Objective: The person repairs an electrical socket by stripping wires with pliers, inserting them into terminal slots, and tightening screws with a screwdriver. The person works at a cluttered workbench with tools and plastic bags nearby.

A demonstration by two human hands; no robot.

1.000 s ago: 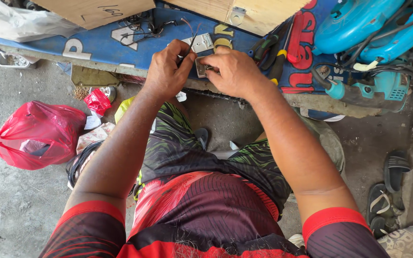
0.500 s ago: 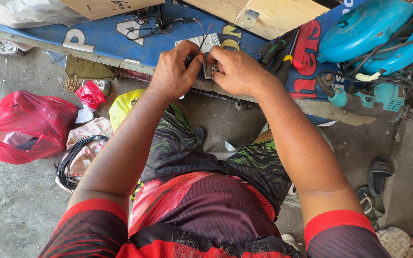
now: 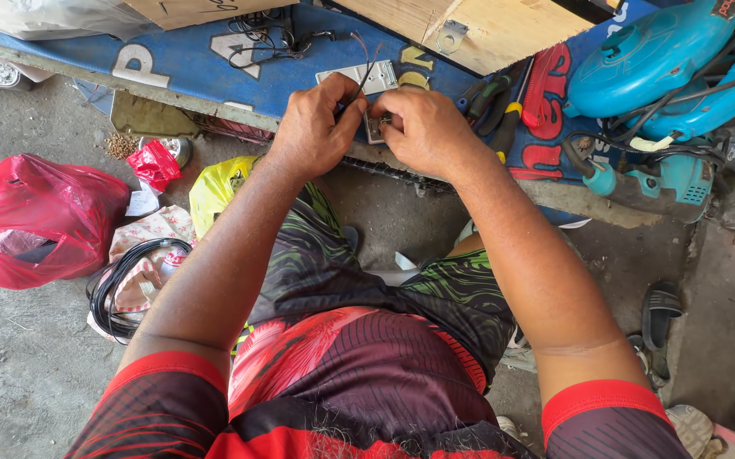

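Small grey switch part (image 3: 376, 127) sits at the near edge of the blue board (image 3: 206, 64), pinched between my two hands. My right hand (image 3: 427, 132) is curled over it from the right, fingers bent tight, thumb and forefinger clamped on the part. My left hand (image 3: 316, 127) comes in from the left, wrist bent down, fingers closed around a thin dark wire (image 3: 366, 72) that runs up from the part. White faceplate (image 3: 359, 78) lies flat on the board just behind my knuckles. Pliers (image 3: 499, 106) on the board right of the part. Teal power tool (image 3: 648, 59) further right. Red plastic bag (image 3: 36, 217) on the ground, far left of the board.
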